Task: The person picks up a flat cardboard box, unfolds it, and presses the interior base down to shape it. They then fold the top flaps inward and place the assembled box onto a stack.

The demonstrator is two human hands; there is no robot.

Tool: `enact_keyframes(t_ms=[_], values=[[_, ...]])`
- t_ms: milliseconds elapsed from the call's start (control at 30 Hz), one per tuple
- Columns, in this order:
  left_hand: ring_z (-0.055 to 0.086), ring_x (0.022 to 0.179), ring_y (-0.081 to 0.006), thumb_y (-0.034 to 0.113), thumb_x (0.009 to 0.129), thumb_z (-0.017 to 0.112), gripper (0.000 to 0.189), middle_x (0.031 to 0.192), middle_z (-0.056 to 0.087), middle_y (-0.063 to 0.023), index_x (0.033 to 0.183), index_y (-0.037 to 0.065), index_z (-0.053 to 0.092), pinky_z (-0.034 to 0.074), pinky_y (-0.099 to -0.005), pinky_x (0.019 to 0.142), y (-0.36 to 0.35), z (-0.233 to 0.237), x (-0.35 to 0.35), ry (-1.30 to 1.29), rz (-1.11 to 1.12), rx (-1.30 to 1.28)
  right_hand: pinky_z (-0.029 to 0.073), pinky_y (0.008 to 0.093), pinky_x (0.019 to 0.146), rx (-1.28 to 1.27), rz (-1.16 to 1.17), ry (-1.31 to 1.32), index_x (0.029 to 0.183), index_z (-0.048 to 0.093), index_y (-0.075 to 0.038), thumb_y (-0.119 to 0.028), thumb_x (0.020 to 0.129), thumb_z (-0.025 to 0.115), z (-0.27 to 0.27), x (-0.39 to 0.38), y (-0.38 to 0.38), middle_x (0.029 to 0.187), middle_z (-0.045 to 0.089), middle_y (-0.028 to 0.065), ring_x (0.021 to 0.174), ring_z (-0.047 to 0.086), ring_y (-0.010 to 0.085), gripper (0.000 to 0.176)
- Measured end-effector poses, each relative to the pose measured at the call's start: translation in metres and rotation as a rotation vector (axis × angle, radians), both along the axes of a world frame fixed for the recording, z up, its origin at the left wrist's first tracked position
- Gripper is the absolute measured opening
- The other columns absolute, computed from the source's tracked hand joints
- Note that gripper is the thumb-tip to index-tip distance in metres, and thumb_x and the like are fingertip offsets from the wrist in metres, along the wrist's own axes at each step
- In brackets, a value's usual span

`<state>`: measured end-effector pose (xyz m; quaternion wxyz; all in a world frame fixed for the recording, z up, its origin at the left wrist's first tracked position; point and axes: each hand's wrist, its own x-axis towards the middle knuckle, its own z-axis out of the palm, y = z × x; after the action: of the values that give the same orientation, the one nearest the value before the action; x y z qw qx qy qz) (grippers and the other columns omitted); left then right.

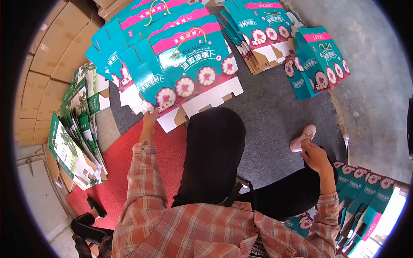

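My left hand (149,117) is closed on the lower left corner of a flat, folded teal and pink gift carton (189,64). Radish slices are printed on this carton, and a yellow cord handle hangs at its top. White bottom flaps stick out along its lower edge. Behind it lean several matching flat cartons (105,53). My right hand (316,158) rests on my bent right knee, holding nothing, its fingers loosely apart. Just beyond it is my pink shoe (302,138).
Brown cardboard boxes (51,56) are stacked at the left, with green-and-white flat cartons (71,142) before them. More teal cartons (262,30) lean at the back, and an opened-up one (320,62) stands right of them. Further teal cartons (361,185) sit at lower right. A red mat (124,159) covers the left floor.
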<state>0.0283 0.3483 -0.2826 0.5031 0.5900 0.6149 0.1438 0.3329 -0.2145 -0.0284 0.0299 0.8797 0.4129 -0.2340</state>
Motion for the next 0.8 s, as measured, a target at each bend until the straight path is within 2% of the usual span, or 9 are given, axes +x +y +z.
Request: enact_keyframes(t_ms=[33,133,167,333,433,533,600,667,800], values=[[0.061,0.087,-0.0155,0.032,0.078,0.073,0.051,0.099,0.064,-0.0103,0.109,-0.006,0.059,0.048,-0.0285,0.073,-0.001,0.007,0.005,0.102,-0.039,-0.164,0.051,0.0407,0.073,-0.001,-0.011,-0.001,0.103,0.059,-0.006,-0.014,0.074,0.069,0.000,0.000,0.002,0.107,0.053,0.0139,0.092,0.060,0.0331,0.031],[0.059,0.078,-0.0123,0.033,0.077,0.074,0.048,0.093,0.064,-0.0071,0.106,-0.004,0.061,0.048,-0.0267,0.067,-0.002,0.000,0.009,0.003,0.016,-0.110,0.051,0.0406,0.073,-0.005,-0.020,-0.018,0.103,0.059,-0.006,-0.014,0.075,0.069,0.000,-0.003,0.005,0.109,0.052,0.0146,0.093,0.060,0.0336,0.031],[0.057,0.084,-0.0128,0.031,0.080,0.072,0.047,0.099,0.063,-0.0059,0.110,-0.003,0.060,0.047,-0.0274,0.073,-0.002,-0.012,0.010,-0.272,-0.012,-0.095,0.050,0.0420,0.073,0.033,-0.012,-0.021,0.103,0.055,-0.007,-0.013,0.076,0.067,0.000,-0.003,0.005,0.101,0.056,0.0130,0.092,0.060,0.0333,0.030],[0.053,0.103,-0.0143,0.025,0.086,0.066,0.045,0.114,0.059,-0.0040,0.122,0.001,0.055,0.042,-0.0309,0.089,-0.020,0.049,0.048,-0.436,-0.150,0.026,0.048,0.0432,0.073,0.032,-0.014,0.002,0.103,0.052,-0.008,-0.011,0.077,0.066,0.003,-0.004,0.010,0.094,0.061,0.0117,0.089,0.061,0.0329,0.029],[0.051,0.104,-0.0128,0.021,0.090,0.062,0.039,0.116,0.058,-0.0029,0.123,0.001,0.054,0.039,-0.0274,0.092,-0.029,0.113,0.084,-0.664,-0.172,0.152,0.048,0.0431,0.073,0.026,-0.010,-0.013,0.104,0.053,-0.008,-0.012,0.077,0.065,0.001,-0.004,0.003,0.095,0.060,0.0118,0.088,0.061,0.0330,0.030],[0.052,0.102,-0.0116,0.021,0.090,0.062,0.038,0.115,0.058,-0.0025,0.123,0.002,0.054,0.039,-0.0266,0.091,-0.037,0.154,0.111,-0.636,-0.171,0.173,0.048,0.0430,0.073,0.024,-0.027,-0.041,0.104,0.053,-0.008,-0.014,0.078,0.065,-0.001,-0.004,-0.002,0.095,0.060,0.0122,0.088,0.061,0.0331,0.029],[0.053,0.094,-0.0088,0.020,0.088,0.065,0.031,0.108,0.061,0.0000,0.114,0.004,0.060,0.041,-0.0248,0.084,-0.033,0.173,0.121,-0.719,-0.199,0.251,0.051,0.0417,0.073,-0.001,-0.030,-0.039,0.103,0.059,-0.007,-0.015,0.076,0.067,-0.001,-0.003,-0.006,0.105,0.054,0.0152,0.091,0.060,0.0330,0.029],[0.055,0.088,-0.0078,0.019,0.088,0.066,0.025,0.104,0.063,0.0008,0.109,0.006,0.062,0.043,-0.0234,0.079,-0.034,0.211,0.128,-0.787,-0.157,0.307,0.051,0.0413,0.074,0.006,-0.039,-0.040,0.102,0.059,-0.007,-0.016,0.077,0.066,0.004,-0.005,-0.007,0.102,0.056,0.0158,0.091,0.060,0.0333,0.028],[0.061,0.089,-0.0120,0.018,0.089,0.064,0.023,0.101,0.064,-0.0024,0.109,0.007,0.062,0.050,-0.0299,0.080,-0.060,0.308,0.157,-1.165,-0.069,0.226,0.049,0.0398,0.079,0.173,-0.042,0.032,0.109,0.059,-0.006,-0.022,0.082,0.065,0.008,0.007,-0.009,0.099,0.060,0.0175,0.096,0.059,0.0315,0.032]])
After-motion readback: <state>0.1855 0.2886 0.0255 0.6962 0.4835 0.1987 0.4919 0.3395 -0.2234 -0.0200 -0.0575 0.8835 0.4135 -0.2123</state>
